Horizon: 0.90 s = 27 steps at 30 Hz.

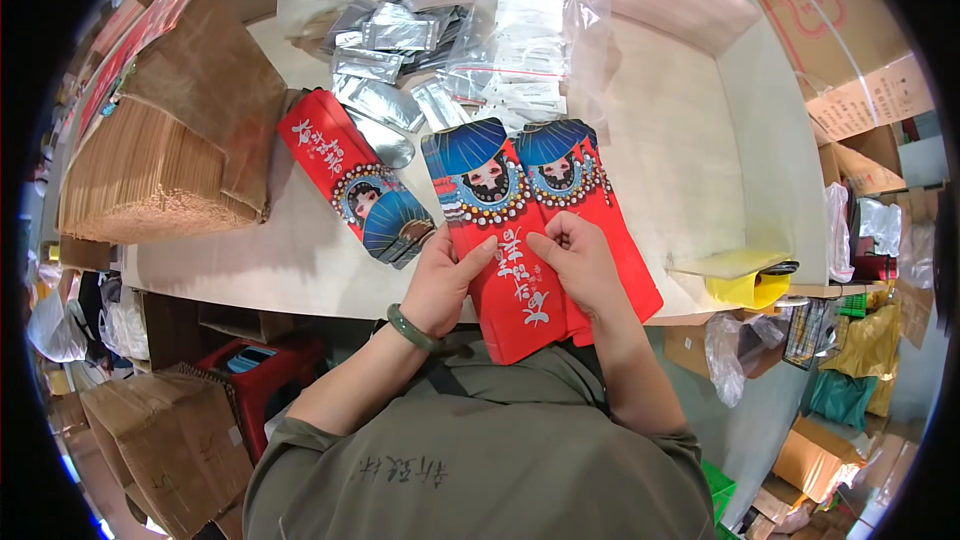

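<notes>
Red pouches (520, 240) — a flat pair with blue-hatted faces — lie at the near table (680, 170) edge, long axis running near to far, faces at the far end, near ends past the edge. Left of them a second red stack (355, 180) slants, its faces pointing near-right. Beyond sit silver sachets (385, 70) and a clear bag (530, 40); a paper-bag bundle (160, 140) lies far left. The left hand (445, 280) pinches the pouches' left edge, and the right hand (580, 260) grips their middle — both closed on them.
</notes>
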{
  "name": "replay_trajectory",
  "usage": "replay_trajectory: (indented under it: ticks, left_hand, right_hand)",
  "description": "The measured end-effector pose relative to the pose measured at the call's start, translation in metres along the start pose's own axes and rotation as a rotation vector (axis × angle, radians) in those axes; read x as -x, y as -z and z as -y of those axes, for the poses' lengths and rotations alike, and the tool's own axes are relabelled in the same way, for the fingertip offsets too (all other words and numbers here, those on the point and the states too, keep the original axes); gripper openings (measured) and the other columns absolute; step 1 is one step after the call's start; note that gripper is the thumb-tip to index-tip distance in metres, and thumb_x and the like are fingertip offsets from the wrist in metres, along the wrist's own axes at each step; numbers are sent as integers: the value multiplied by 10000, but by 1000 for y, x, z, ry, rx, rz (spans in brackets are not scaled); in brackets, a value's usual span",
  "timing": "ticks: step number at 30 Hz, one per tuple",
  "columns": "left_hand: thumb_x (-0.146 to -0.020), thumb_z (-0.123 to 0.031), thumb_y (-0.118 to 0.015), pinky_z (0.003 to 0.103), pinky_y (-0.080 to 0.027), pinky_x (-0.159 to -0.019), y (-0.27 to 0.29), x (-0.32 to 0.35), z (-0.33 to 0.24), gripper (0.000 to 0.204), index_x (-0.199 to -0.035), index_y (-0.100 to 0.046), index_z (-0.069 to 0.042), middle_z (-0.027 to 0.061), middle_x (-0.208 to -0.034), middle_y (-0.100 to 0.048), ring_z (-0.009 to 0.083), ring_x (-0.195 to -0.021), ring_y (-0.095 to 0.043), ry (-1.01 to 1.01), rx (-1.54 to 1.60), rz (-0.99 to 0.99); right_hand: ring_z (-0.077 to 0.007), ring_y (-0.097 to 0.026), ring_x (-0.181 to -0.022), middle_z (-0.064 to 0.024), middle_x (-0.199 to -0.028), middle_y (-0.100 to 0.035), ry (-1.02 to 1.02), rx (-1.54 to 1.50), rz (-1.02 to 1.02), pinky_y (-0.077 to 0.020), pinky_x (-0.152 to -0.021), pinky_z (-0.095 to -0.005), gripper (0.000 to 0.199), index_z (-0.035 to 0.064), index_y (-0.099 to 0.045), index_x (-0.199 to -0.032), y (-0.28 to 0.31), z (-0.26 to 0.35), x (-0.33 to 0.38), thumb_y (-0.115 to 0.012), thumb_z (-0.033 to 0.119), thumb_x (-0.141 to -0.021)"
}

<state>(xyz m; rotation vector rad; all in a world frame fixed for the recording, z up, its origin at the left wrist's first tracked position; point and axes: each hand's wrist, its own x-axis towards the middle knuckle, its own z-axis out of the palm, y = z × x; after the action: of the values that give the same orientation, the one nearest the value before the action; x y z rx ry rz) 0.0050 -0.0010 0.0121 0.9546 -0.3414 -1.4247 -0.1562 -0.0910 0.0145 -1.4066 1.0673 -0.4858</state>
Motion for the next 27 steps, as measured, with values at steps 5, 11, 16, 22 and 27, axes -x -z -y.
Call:
replay_trajectory:
  ticks: [5,11,16,22,27]
  left_hand:
    - [-895,-69,-600,298,-474,-893,2,4,-3,358,-1221,-465,-7,82,-1145,-605,134,-1007,-594,22,-6,9]
    - [-884,-60,-611,298,-481,-884,5,1,1,357,-1209,-474,-8,86,-1143,-610,138,-1008,-598,48,33,0]
    - [-869,-57,-632,300,-483,-882,0,1,3,375,-1205,-474,-9,91,-1145,-610,144,-1009,-598,18,-2,-13]
    - [-862,-42,-635,304,-477,-892,4,3,2,374,-1197,-475,-2,89,-1138,-612,147,-1014,-595,23,8,-30]
    - [-860,-28,-629,305,-479,-889,9,2,6,357,-1184,-479,-4,89,-1143,-608,151,-1018,-595,4,-4,-90]
  right_hand:
    - [-15,-424,-650,59,-697,-499,13,-39,19,-352,-571,-179,122,29,-564,-786,3,-3,0,-622,81,-880]
    - [-12,-442,-642,49,-716,-533,-27,-114,-41,-363,-568,-169,102,26,-587,-803,-2,-1,4,-621,77,-885]
    - [-11,-462,-629,37,-726,-559,-41,-247,-35,-378,-556,-168,98,24,-594,-802,1,-11,0,-627,71,-881]
    - [-13,-476,-617,40,-714,-573,-86,-259,43,-395,-550,-175,83,6,-620,-842,11,-10,-1,-632,80,-877]
    - [-8,-509,-625,40,-692,-585,-62,46,-250,-422,-576,-172,113,-13,-636,-896,29,-2,-7,-633,98,-875]
